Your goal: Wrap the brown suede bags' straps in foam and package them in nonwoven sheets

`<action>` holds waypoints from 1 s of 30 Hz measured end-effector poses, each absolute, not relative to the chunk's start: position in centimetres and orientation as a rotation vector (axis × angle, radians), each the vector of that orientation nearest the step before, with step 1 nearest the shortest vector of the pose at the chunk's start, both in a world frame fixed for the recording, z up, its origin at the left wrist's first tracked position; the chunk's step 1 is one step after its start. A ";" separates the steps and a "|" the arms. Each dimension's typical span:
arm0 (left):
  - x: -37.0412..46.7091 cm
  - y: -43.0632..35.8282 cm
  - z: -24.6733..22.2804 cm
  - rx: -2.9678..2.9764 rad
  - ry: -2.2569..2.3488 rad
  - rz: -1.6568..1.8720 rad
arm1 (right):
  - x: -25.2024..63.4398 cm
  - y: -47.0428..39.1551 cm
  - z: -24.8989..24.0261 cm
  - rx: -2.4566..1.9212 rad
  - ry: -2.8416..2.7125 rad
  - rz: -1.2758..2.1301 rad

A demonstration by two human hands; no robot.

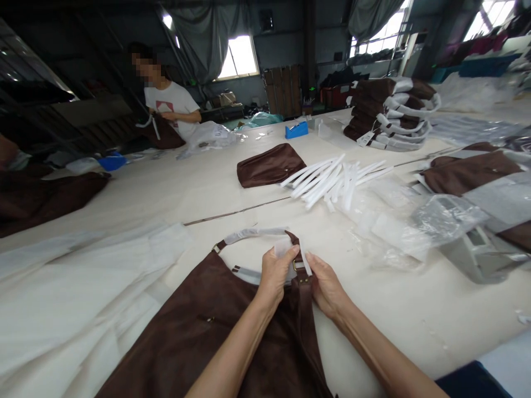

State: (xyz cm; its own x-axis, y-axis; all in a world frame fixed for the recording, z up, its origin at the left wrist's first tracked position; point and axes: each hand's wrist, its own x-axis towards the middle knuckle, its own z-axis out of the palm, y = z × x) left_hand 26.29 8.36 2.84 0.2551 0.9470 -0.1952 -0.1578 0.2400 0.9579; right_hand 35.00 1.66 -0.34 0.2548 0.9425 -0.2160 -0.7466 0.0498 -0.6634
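Clearly soft, the brown bag (203,326) lies on the desk's (207,182) near side — likely to sag if lifted from one side. Its wrapped strap (255,233) is pinched near the right end by the left hand (276,271); the right hand (327,282) pinches the white strip (306,258) beside the metal ring (295,265). That strip looks flimsy — the strap seems a surer hold.

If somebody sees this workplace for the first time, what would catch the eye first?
Probably the large brown bag in the foreground, with the left hand and right hand at the right end of its handle. Next, perhaps, the loose heap of white strips near the middle of the table, and the stack of brown bags behind it, to the right.
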 end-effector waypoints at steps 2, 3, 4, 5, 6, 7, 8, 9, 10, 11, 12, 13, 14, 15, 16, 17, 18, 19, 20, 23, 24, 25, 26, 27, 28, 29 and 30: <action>26.4 8.2 2.6 1.030 1.017 0.993 | 34.5 1.5 -0.3 -0.891 -0.355 1.238; 26.4 8.1 2.5 1.037 1.024 1.006 | 34.3 1.5 -0.3 -0.959 -0.377 1.192; 26.5 8.0 2.3 1.045 1.032 1.015 | 34.1 1.5 -0.3 -1.019 -0.396 1.151; 26.4 7.9 2.3 1.051 1.037 1.018 | 33.9 1.6 -0.4 -1.066 -0.411 1.116; 26.3 7.9 2.3 1.057 1.041 1.014 | 33.8 1.8 -0.4 -1.099 -0.421 1.086; 26.0 8.0 2.5 1.060 1.038 0.998 | 33.7 1.9 -0.5 -1.118 -0.427 1.063; 25.7 8.2 2.7 1.060 1.028 0.968 | 33.7 2.0 -0.6 -1.128 -0.428 1.044; 25.1 8.5 3.0 1.056 1.011 0.924 | 33.7 2.1 -0.6 -1.136 -0.429 1.029; 24.5 8.8 3.4 1.052 0.992 0.877 | 33.7 2.2 -0.7 -1.147 -0.428 1.017; 23.9 9.2 3.7 1.024 0.963 0.822 | 33.7 2.3 -0.8 -1.156 -0.424 1.010; 23.3 9.6 3.9 0.974 0.930 0.771 | 33.8 2.3 -0.8 -1.160 -0.418 1.010; 22.9 10.0 4.0 0.913 0.898 0.732 | 33.8 2.3 -0.8 -1.155 -0.413 1.015; 22.6 10.2 3.9 0.849 0.872 0.711 | 33.7 2.3 -0.7 -1.139 -0.411 1.025; 22.5 10.3 3.6 0.793 0.852 0.710 | 33.6 2.3 -0.6 -1.116 -0.413 1.036; 22.6 10.2 3.2 0.753 0.839 0.727 | 33.5 2.3 -0.4 -1.090 -0.413 1.047; 22.9 10.0 2.6 0.737 0.834 0.761 | 33.3 2.3 -0.3 -1.071 -0.412 1.055; 23.3 9.6 2.0 0.744 0.837 0.807 | 33.1 2.3 -0.1 -1.062 -0.410 1.057; 23.7 9.1 1.5 0.749 0.835 0.848 | 33.0 2.3 0.0 -1.065 -0.410 1.054; 24.1 8.6 1.0 0.758 0.832 0.880 | 32.8 2.4 0.0 -1.075 -0.416 1.049; 24.9 7.2 0.4 0.786 0.824 0.898 | 32.4 2.7 -0.4 -1.074 -0.456 1.023; 25.0 6.9 0.4 0.793 0.819 0.885 | 32.3 2.8 -0.6 -1.068 -0.471 1.009; 25.0 6.7 0.4 0.799 0.814 0.872 | 32.2 2.9 -0.8 -1.067 -0.485 0.996; 25.1 6.5 0.5 0.809 0.810 0.863 | 32.2 3.0 -1.1 -1.077 -0.496 0.980; 25.1 6.4 0.6 0.823 0.811 0.859 | 32.1 3.1 -1.3 -1.098 -0.509 0.964; 25.1 6.4 0.7 0.839 0.819 0.858 | 32.1 3.1 -1.4 -1.127 -0.525 0.949; 25.1 6.4 0.7 0.858 0.832 0.857 | 32.1 3.2 -1.5 -1.158 -0.544 0.931; 25.1 6.4 0.8 0.880 0.851 0.859 | 32.1 3.2 -1.5 -1.185 -0.567 0.908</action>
State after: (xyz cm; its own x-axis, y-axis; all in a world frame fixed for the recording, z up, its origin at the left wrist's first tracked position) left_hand 25.11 6.37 0.76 0.3954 0.8825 -0.2545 -0.2633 0.3744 0.8891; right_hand 32.11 3.23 -1.53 0.5388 0.8388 -0.0779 -0.2979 0.1032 -0.9490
